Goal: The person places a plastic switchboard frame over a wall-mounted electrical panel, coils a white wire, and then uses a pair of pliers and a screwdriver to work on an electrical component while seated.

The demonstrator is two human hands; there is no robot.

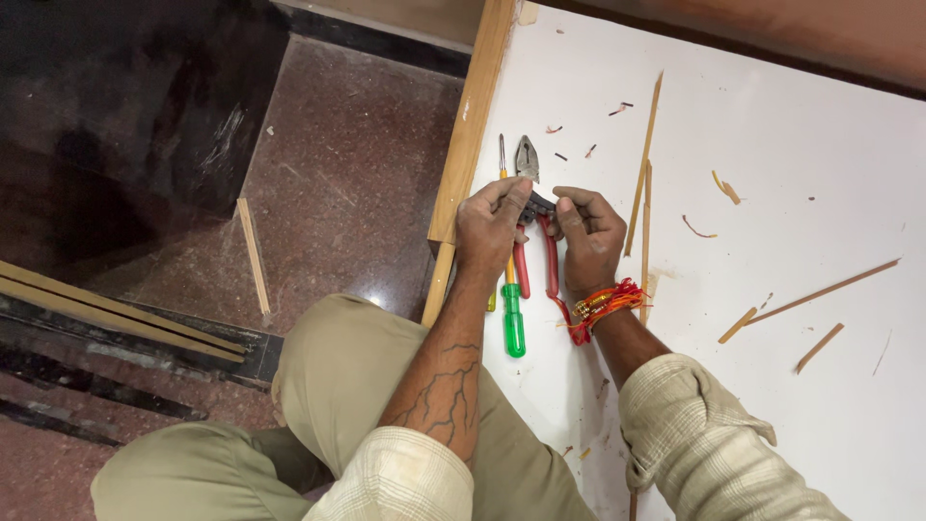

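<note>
White laminate board (772, 193) lies flat on the floor, person crouched at its near edge in khaki trousers (357, 386) and pale checked sleeves. Left hand (490, 227) and right hand (586, 232) meet over the board, both curled, fingertips pinching a small dark item (540, 203) between them; too small to tell what it is. Right wrist wears red and orange thread bands (603, 304). Directly under the hands lie steel pliers with red handles (528, 159), jaws pointing away from the person, handles running back between the two wrists. Just beside the pliers on the left, a screwdriver with green and yellow handle (513, 323), its thin shaft poking out beyond the left hand. Light wooden strip (470, 125) runs along the board's left edge, touching it. Thin wood slivers (644, 164) lie scattered right of the hands, more well apart towards the right. Reddish speckled stone floor (338, 174) to the left, one loose wooden stick (254, 256) on it.
</note>
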